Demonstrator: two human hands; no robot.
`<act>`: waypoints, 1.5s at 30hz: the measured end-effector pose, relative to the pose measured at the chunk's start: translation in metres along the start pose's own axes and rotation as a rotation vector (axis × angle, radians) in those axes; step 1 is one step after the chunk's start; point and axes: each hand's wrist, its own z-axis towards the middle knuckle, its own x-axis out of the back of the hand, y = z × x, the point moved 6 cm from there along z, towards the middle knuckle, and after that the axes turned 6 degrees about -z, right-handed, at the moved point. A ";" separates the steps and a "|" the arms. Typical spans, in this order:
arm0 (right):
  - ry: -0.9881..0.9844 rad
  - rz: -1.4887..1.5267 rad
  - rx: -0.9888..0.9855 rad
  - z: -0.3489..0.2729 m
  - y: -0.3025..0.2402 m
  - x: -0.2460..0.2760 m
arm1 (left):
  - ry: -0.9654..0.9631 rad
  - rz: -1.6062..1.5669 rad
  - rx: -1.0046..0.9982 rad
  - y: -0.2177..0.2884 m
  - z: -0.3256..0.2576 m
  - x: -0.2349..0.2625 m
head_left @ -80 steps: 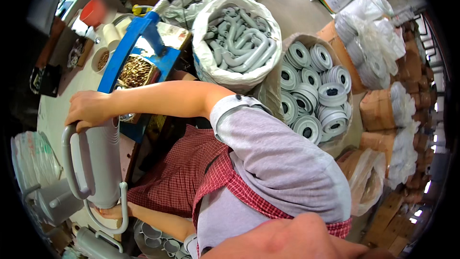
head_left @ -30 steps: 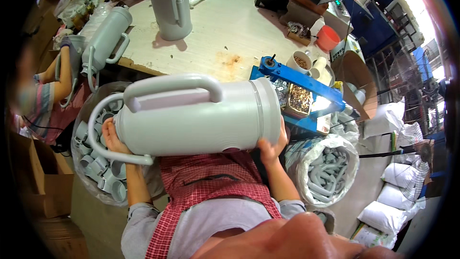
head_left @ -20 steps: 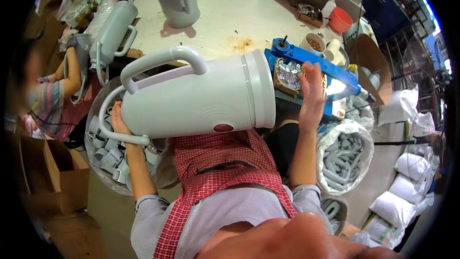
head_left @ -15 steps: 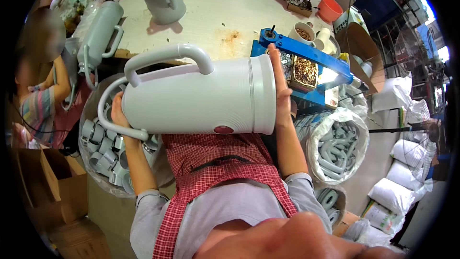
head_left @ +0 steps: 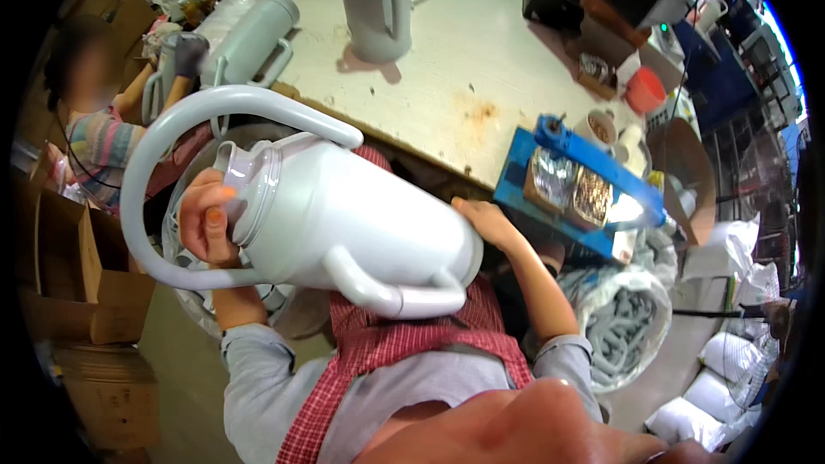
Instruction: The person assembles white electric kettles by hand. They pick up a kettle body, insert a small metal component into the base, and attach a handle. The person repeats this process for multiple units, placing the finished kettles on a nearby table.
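Observation:
A large pale grey jug (head_left: 369,206) lies on its side in front of my apron, its neck to the left and its base tilted down to the right. My left hand (head_left: 206,216) is closed at the neck, inside the loop of the curved carrying handle (head_left: 135,193). The side handle (head_left: 382,292) faces me. Against the far side of the base rests my right hand (head_left: 488,222), its fingers partly hidden behind the jug. The blue hand-lever press (head_left: 593,167) stands on the table to the right of it.
Another grey jug (head_left: 375,13) stands on the white table (head_left: 447,60); one more (head_left: 258,34) lies at the left. A person (head_left: 94,112) works there. Bags of grey parts (head_left: 620,326) sit beside me, cardboard boxes (head_left: 112,279) lower left, a red bowl (head_left: 646,90) far right.
The jug has been rolled, so its side handle moved from the far side to the near side. Its base end has tilted toward me and the carrying handle has swung up. The view has turned left.

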 end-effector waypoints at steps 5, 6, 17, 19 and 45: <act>-0.082 0.118 0.832 -0.101 -0.179 -0.002 | -0.317 0.095 0.273 -0.029 0.072 -0.054; 0.017 0.083 0.816 -0.094 -0.189 -0.002 | -0.313 0.262 0.159 -0.039 0.086 -0.063; 0.814 0.458 0.755 0.092 -0.180 0.110 | -0.651 0.144 0.135 -0.179 -0.104 -0.123; 0.858 0.483 0.794 0.122 -0.189 0.109 | -0.697 0.252 0.076 -0.187 -0.133 -0.130; 0.860 -0.547 0.894 0.430 -0.277 0.092 | -0.577 -0.002 0.149 -0.203 -0.113 -0.154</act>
